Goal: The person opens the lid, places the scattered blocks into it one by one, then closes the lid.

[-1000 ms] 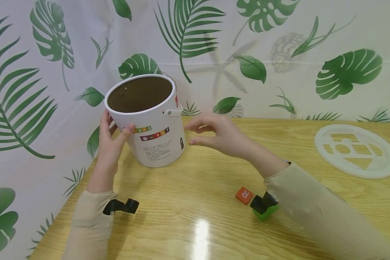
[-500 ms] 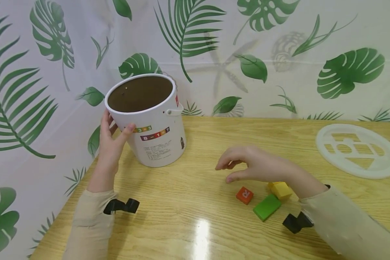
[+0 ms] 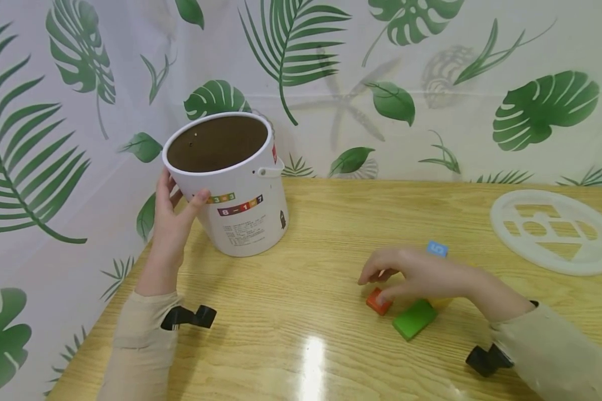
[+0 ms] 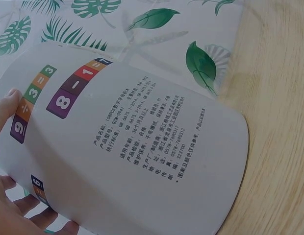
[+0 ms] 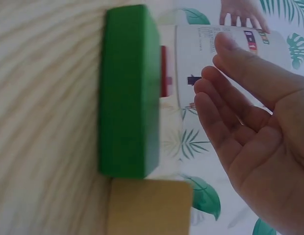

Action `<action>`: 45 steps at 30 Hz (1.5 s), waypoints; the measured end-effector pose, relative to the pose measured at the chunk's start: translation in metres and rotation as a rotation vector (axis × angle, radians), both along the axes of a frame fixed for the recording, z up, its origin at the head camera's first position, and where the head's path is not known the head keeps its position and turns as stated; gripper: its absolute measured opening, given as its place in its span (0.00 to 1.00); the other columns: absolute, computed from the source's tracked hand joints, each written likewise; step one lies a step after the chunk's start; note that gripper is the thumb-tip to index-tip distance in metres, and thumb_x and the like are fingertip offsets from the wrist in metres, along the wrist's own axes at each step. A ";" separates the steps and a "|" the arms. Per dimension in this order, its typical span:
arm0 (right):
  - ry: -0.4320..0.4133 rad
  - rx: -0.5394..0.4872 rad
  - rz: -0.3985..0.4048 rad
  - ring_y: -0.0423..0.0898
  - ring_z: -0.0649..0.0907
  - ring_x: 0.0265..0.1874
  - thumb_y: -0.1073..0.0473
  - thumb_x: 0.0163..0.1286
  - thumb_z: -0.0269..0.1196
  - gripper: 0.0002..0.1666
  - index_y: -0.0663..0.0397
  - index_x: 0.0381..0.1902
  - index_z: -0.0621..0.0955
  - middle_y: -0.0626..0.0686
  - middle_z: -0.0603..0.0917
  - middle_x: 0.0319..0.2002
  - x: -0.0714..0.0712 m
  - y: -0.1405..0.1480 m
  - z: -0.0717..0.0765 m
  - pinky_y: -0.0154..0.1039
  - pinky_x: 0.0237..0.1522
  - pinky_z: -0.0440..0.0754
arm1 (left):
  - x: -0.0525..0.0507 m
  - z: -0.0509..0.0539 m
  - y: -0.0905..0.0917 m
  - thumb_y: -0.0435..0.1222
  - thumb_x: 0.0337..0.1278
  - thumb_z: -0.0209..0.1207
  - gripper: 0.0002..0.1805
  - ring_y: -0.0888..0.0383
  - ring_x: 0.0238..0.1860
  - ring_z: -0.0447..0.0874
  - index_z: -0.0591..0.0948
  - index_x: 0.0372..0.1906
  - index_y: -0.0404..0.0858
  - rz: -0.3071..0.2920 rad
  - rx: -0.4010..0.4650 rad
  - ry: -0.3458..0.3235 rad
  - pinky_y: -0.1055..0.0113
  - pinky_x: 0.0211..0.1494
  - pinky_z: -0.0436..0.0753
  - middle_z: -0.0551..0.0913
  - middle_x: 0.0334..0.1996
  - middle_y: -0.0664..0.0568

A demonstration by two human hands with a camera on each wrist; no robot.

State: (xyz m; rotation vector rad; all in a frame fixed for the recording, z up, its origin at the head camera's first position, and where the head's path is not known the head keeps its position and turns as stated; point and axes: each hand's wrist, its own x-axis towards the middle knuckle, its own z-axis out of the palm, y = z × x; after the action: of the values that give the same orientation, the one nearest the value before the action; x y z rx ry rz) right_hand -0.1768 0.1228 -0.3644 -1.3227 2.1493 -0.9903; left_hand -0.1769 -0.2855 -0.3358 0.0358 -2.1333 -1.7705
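A white bucket (image 3: 241,223) with a brown interior and printed sums stands at the left of the table. My left hand (image 3: 170,234) grips its left side, the thumb (image 4: 7,110) across the printed front and the fingers (image 4: 44,218) round the side. My right hand (image 3: 416,273) hovers over a small red block (image 3: 378,301), fingers loosely bent. In the head view its thumb overlaps the block; the right wrist view shows nothing between thumb and fingers. Close below the hand lies a green block (image 3: 414,319). A yellow block (image 5: 149,208) is mostly hidden by the hand in the head view.
A blue block (image 3: 437,248) marked 5 lies just behind my right hand. At the table's right is a flat white oval board (image 3: 557,231) with cut-out shapes. A leaf-printed white cloth (image 3: 311,139) hangs behind the wooden table (image 3: 261,334).
My right hand has moved from beside the bucket rightward and nearer, down to the red block. The blue block has come into view behind it. My left hand and the bucket stay put.
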 end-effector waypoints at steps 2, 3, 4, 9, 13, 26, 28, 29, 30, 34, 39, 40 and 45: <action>-0.023 0.020 -0.002 0.46 0.81 0.46 0.57 0.64 0.66 0.15 0.50 0.49 0.81 0.48 0.80 0.48 0.001 0.001 -0.003 0.40 0.49 0.80 | 0.000 0.000 0.000 0.46 0.56 0.64 0.50 0.49 0.71 0.49 0.45 0.76 0.57 0.002 -0.002 -0.003 0.46 0.69 0.56 0.48 0.74 0.55; -0.034 0.029 -0.002 0.46 0.80 0.46 0.58 0.64 0.66 0.15 0.50 0.49 0.81 0.48 0.80 0.48 0.001 0.002 -0.004 0.40 0.49 0.80 | 0.000 0.000 0.000 0.46 0.56 0.64 0.50 0.49 0.71 0.49 0.45 0.76 0.58 0.003 -0.003 -0.004 0.46 0.69 0.56 0.48 0.74 0.55; -0.040 0.035 0.000 0.46 0.80 0.46 0.59 0.64 0.66 0.15 0.49 0.49 0.81 0.47 0.80 0.48 0.002 0.002 -0.005 0.40 0.48 0.80 | 0.000 0.000 0.000 0.46 0.56 0.64 0.50 0.49 0.71 0.49 0.45 0.76 0.58 0.004 -0.003 -0.005 0.46 0.69 0.57 0.48 0.74 0.55; -0.021 0.073 0.004 0.43 0.80 0.44 0.59 0.61 0.69 0.17 0.44 0.48 0.81 0.44 0.80 0.47 0.002 0.003 -0.008 0.40 0.46 0.80 | 0.000 0.000 0.000 0.46 0.56 0.64 0.50 0.49 0.71 0.49 0.45 0.76 0.58 0.007 -0.007 -0.007 0.45 0.69 0.57 0.48 0.74 0.55; 0.004 0.085 0.008 0.41 0.79 0.44 0.59 0.59 0.70 0.18 0.42 0.47 0.81 0.42 0.79 0.47 0.002 0.003 -0.012 0.39 0.46 0.80 | 0.000 0.000 0.000 0.46 0.56 0.64 0.50 0.49 0.71 0.49 0.45 0.76 0.59 0.009 -0.010 -0.010 0.45 0.69 0.57 0.47 0.74 0.55; 0.073 0.133 0.026 0.40 0.77 0.45 0.66 0.58 0.68 0.21 0.40 0.47 0.81 0.42 0.77 0.48 0.003 0.001 -0.016 0.38 0.45 0.79 | 0.000 0.001 0.001 0.47 0.56 0.64 0.50 0.50 0.71 0.48 0.44 0.76 0.59 0.012 -0.015 -0.020 0.46 0.69 0.57 0.47 0.74 0.56; 0.075 0.133 0.026 0.40 0.77 0.45 0.68 0.58 0.68 0.21 0.40 0.47 0.81 0.42 0.77 0.49 0.004 0.001 -0.016 0.38 0.45 0.79 | 0.000 0.001 0.001 0.47 0.56 0.64 0.50 0.50 0.71 0.48 0.44 0.76 0.59 0.012 -0.015 -0.022 0.46 0.69 0.57 0.47 0.74 0.56; 0.075 0.131 0.028 0.40 0.77 0.45 0.68 0.58 0.67 0.21 0.41 0.47 0.81 0.42 0.77 0.48 0.003 0.001 -0.017 0.37 0.45 0.79 | 0.001 0.001 0.001 0.47 0.56 0.64 0.50 0.50 0.71 0.48 0.44 0.76 0.59 0.012 -0.014 -0.023 0.46 0.69 0.57 0.47 0.74 0.56; 0.076 0.130 0.029 0.40 0.77 0.45 0.68 0.58 0.67 0.21 0.41 0.47 0.81 0.42 0.77 0.48 0.004 0.001 -0.017 0.37 0.45 0.79 | 0.001 0.001 0.001 0.47 0.56 0.64 0.50 0.50 0.71 0.48 0.44 0.76 0.59 0.012 -0.012 -0.025 0.46 0.69 0.57 0.47 0.74 0.56; 0.086 0.117 0.037 0.40 0.78 0.45 0.67 0.59 0.67 0.20 0.42 0.47 0.81 0.42 0.78 0.48 0.004 0.000 -0.018 0.37 0.45 0.79 | 0.000 0.000 0.000 0.47 0.56 0.64 0.50 0.50 0.72 0.48 0.44 0.76 0.59 0.014 -0.009 -0.035 0.46 0.69 0.56 0.47 0.74 0.56; 0.104 0.102 0.031 0.39 0.78 0.44 0.66 0.60 0.67 0.19 0.43 0.47 0.81 0.41 0.78 0.47 0.003 -0.002 -0.019 0.37 0.45 0.79 | 0.000 0.000 0.000 0.48 0.56 0.64 0.50 0.50 0.72 0.48 0.44 0.76 0.59 0.014 -0.011 -0.037 0.46 0.69 0.57 0.47 0.74 0.56; 0.104 0.100 0.027 0.38 0.78 0.43 0.66 0.59 0.67 0.19 0.43 0.47 0.81 0.41 0.78 0.46 0.003 -0.002 -0.018 0.37 0.45 0.79 | 0.000 0.000 0.000 0.48 0.56 0.64 0.50 0.50 0.72 0.48 0.44 0.76 0.59 0.014 -0.012 -0.037 0.46 0.69 0.57 0.47 0.74 0.56; 0.111 0.069 0.023 0.39 0.78 0.42 0.66 0.58 0.67 0.18 0.47 0.47 0.81 0.42 0.79 0.45 0.002 -0.006 -0.014 0.36 0.43 0.80 | 0.000 0.001 0.000 0.47 0.56 0.64 0.50 0.50 0.72 0.48 0.44 0.76 0.58 0.013 -0.011 -0.037 0.46 0.69 0.57 0.46 0.74 0.56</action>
State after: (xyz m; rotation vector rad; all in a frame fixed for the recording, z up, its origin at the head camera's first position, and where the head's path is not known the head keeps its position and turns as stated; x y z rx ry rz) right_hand -0.1743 0.1172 -0.3785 -1.3955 2.2238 -0.8437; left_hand -0.1772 -0.2851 -0.3344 0.0797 -2.1635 -1.7638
